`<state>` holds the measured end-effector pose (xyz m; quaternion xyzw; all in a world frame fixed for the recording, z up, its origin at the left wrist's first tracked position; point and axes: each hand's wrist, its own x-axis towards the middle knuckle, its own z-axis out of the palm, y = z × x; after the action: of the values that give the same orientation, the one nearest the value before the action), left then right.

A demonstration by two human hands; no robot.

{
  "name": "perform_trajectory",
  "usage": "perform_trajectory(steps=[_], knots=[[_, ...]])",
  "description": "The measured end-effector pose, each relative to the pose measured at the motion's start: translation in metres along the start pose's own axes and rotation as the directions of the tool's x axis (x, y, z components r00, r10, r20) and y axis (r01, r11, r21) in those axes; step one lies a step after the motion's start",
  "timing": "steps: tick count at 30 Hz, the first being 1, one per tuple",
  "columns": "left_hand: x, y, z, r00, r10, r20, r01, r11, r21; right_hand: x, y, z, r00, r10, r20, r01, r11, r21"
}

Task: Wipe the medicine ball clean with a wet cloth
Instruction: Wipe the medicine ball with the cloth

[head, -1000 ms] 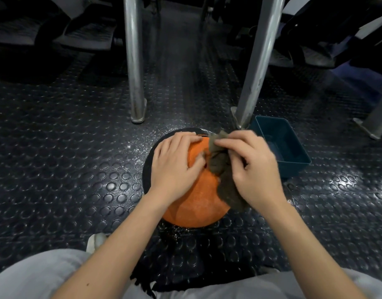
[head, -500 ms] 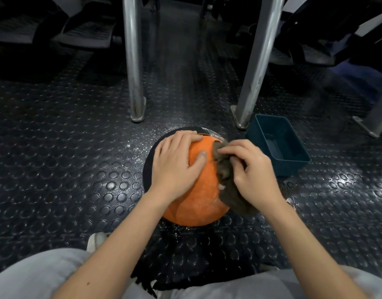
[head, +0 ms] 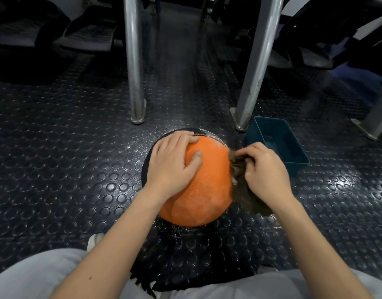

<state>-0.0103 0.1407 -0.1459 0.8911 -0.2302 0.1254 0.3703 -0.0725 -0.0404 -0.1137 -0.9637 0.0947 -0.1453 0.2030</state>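
An orange and black medicine ball (head: 204, 190) sits on the studded rubber floor in front of my knees. My left hand (head: 171, 165) lies spread over its upper left side, fingers flat on the surface and thumb pointing right. My right hand (head: 264, 171) grips a dark brown-grey cloth (head: 243, 184) and holds it against the ball's right side. The cloth hangs down below my wrist, towards the floor.
A teal plastic tub (head: 278, 143) stands on the floor just right of the ball. Two metal posts (head: 135, 61) (head: 256, 67) rise behind the ball. Dark gym equipment fills the background. Water drops glint on the floor (head: 78, 169) around the ball.
My right hand has dragged the cloth from the top middle of the ball down and out to its right side. My left hand has stayed on the ball, shifting slightly.
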Motion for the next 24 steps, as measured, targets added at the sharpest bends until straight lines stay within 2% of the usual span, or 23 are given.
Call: perform_trajectory(steps=[2,4,6,7,9,12,14,17,21,24], knots=[[0.002,-0.002,-0.001,1.000,0.003,-0.010,-0.003,1.000,-0.019,-0.002,-0.003,-0.008,0.996,-0.012,-0.088,0.018,0.997,0.071],[0.004,-0.005,-0.003,1.000,-0.001,-0.025,0.000,0.999,-0.040,-0.005,-0.019,-0.009,0.972,-0.143,-0.189,0.173,0.972,0.156],[0.005,-0.008,-0.004,1.000,-0.003,-0.021,0.002,0.998,-0.065,-0.010,-0.029,0.001,0.947,-0.270,-0.173,0.298,0.940,0.164],[0.006,-0.009,-0.006,1.000,0.000,-0.019,-0.001,0.997,-0.082,-0.011,-0.029,0.007,0.952,-0.279,-0.128,0.297,0.942,0.159],[0.007,-0.010,-0.008,1.000,-0.003,0.012,0.004,0.993,-0.114,-0.006,-0.018,0.010,0.984,-0.173,-0.047,0.178,0.977,0.120],[0.003,-0.004,-0.007,0.993,-0.120,0.007,0.120,0.992,-0.046,-0.001,0.003,-0.004,0.996,-0.023,-0.087,0.028,0.998,0.048],[0.002,0.002,-0.008,0.964,-0.266,-0.031,0.267,0.963,0.029,0.001,0.003,-0.016,0.981,-0.008,-0.196,0.043,0.983,0.178],[0.004,0.004,-0.012,0.917,-0.394,0.068,0.390,0.919,0.065,0.000,-0.005,-0.018,0.963,-0.035,-0.267,0.122,0.940,0.319],[0.012,0.002,-0.018,0.913,-0.382,0.144,0.390,0.920,-0.027,0.000,-0.005,-0.008,0.965,-0.117,-0.234,0.192,0.925,0.329],[0.013,0.004,-0.021,0.920,-0.349,0.176,0.362,0.931,-0.048,0.001,-0.004,-0.014,0.951,-0.143,-0.274,0.225,0.929,0.294]])
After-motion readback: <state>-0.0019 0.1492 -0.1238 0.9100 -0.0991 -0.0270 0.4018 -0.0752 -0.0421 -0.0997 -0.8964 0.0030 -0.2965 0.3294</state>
